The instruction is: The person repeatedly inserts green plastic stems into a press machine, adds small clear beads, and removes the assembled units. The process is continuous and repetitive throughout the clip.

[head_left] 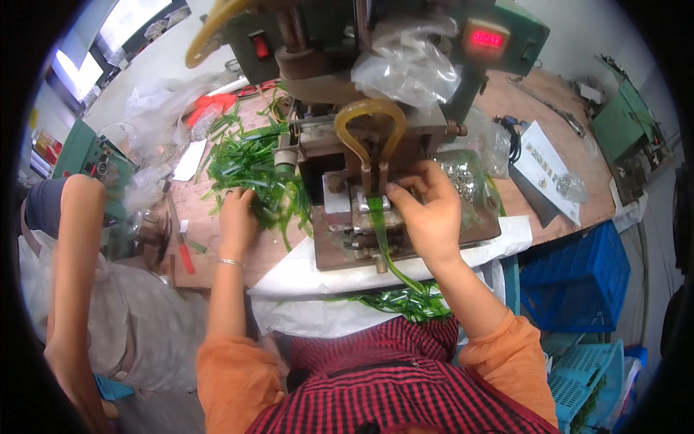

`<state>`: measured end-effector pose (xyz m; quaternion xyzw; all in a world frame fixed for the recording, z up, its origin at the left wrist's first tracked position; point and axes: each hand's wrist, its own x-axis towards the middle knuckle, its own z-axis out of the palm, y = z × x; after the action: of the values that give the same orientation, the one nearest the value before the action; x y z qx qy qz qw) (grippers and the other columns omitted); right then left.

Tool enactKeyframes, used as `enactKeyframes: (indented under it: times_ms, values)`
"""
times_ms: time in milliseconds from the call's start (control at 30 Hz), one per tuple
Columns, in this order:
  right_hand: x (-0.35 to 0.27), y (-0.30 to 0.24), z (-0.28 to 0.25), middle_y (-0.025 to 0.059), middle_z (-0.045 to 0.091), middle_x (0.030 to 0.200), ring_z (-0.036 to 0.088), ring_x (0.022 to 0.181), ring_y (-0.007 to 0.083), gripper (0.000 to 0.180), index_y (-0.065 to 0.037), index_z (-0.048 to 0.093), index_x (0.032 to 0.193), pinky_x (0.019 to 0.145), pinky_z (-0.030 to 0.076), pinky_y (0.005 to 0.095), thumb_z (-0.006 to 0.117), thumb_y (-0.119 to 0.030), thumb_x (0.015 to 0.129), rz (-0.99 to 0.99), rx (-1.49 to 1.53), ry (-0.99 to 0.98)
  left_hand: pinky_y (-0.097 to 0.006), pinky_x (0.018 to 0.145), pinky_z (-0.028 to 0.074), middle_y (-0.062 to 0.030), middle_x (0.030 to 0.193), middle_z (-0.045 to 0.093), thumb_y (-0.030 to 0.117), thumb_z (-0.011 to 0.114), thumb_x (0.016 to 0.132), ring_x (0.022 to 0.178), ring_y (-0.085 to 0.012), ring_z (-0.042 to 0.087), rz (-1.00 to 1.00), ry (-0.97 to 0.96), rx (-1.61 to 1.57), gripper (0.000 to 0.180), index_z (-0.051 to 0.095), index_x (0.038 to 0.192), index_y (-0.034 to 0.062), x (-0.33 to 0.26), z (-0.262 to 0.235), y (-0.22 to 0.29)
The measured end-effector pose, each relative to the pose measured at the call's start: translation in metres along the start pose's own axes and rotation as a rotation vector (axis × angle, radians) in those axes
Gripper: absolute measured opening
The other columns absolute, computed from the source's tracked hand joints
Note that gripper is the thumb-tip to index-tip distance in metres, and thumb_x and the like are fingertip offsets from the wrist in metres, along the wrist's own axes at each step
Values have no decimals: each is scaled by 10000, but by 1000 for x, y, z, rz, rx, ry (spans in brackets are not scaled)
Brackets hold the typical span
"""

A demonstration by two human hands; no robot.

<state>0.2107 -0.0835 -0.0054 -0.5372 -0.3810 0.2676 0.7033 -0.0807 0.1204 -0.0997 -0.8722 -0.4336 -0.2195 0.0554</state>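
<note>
My left hand (pixel 238 215), with a bracelet at its wrist, is at the near edge of a loose pile of glossy green strips (pixel 249 163). Its fingers are bent in among the strips, closed on some of them. My right hand (pixel 432 210) is at the working spot of a green press machine (pixel 289 87). Thumb and forefinger come together beside the metal die; what lies between them is too small to make out. One green strip (pixel 383 242) lies across the die and hangs down toward me. Small metal pieces (pixel 463 177) lie on the machine's base behind my right hand.
A yellowish hose (pixel 370 108) loops down to the die. More green strips (pixel 412 300) rest on white cloth at my lap. Red-handled scissors (pixel 186 257) lie left. Another person's arm (pixel 76 246) is at far left. Blue crates (pixel 578 278) stand at right below the table.
</note>
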Motion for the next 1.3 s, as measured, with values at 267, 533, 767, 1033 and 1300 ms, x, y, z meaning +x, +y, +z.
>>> enactKeyframes:
  times_ms: [267, 533, 767, 1033, 1300]
  values:
    - [-4, -18, 15, 117, 701, 972, 645, 889, 134, 392, 47, 539, 1202, 796, 500, 259, 687, 22, 840, 134, 225, 23, -427, 743, 442, -64, 820, 630, 6, 702, 685, 855, -307, 552, 73, 126, 28, 130, 643, 771, 83, 13, -38, 14]
    - [-27, -39, 2, 155, 681, 1122, 667, 1007, 215, 415, 18, 544, 1294, 887, 504, 307, 546, 55, 880, -49, 2, -84, -308, 626, 526, -92, 931, 732, -5, 693, 827, 740, -220, 684, -76, 434, -611, 34, 693, 837, 27, -23, -94, 125]
    - [-4, 47, -95, 209, 701, 1018, 669, 970, 393, 323, -47, 701, 1108, 873, 529, 410, 523, 0, 843, -108, -892, -43, -238, 444, 367, -134, 1017, 709, 109, 813, 731, 527, -103, 513, 759, 469, -501, 203, 674, 874, 75, 1, -103, 208]
    - [8, 51, -136, 166, 699, 1061, 670, 994, 272, 229, -10, 683, 1068, 875, 509, 331, 561, -14, 873, -254, -583, 310, -244, 436, 373, -119, 972, 709, 105, 829, 707, 521, -114, 518, 849, 532, -512, 205, 657, 816, 83, 12, -81, 203]
    - [-19, 51, -104, 127, 654, 892, 600, 920, 333, 108, -59, 692, 871, 804, 482, 445, 707, -114, 779, -201, -1236, 173, -254, 452, 397, -133, 1011, 718, 103, 820, 715, 544, -116, 557, 715, 527, -559, 215, 683, 877, 66, 1, -77, 206]
